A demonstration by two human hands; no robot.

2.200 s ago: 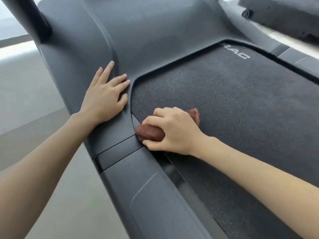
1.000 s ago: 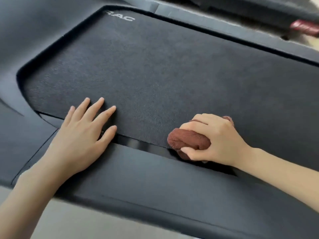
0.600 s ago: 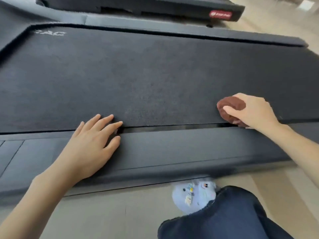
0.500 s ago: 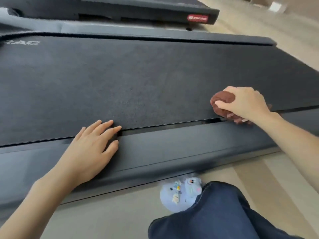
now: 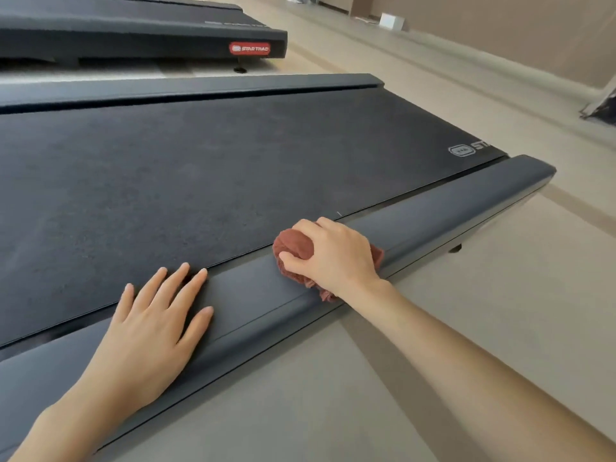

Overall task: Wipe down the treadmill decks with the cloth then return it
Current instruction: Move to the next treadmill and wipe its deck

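Dark side rail [image 5: 433,208] ahead; your right hand [image 5: 336,258] grips the balled cloth [image 5: 293,246], left hand [image 5: 146,328] spread flat; press evenly, overlap strokes.

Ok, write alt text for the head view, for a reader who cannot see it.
A right hand presses a bunched reddish-brown cloth onto the near side rail of a dark treadmill, beside its belt. The left hand lies flat on the same rail. A second treadmill stands behind.

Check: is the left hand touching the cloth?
Apart. The head view shows the left hand flat on the side rail, bare rail separating it from the cloth under the right hand.
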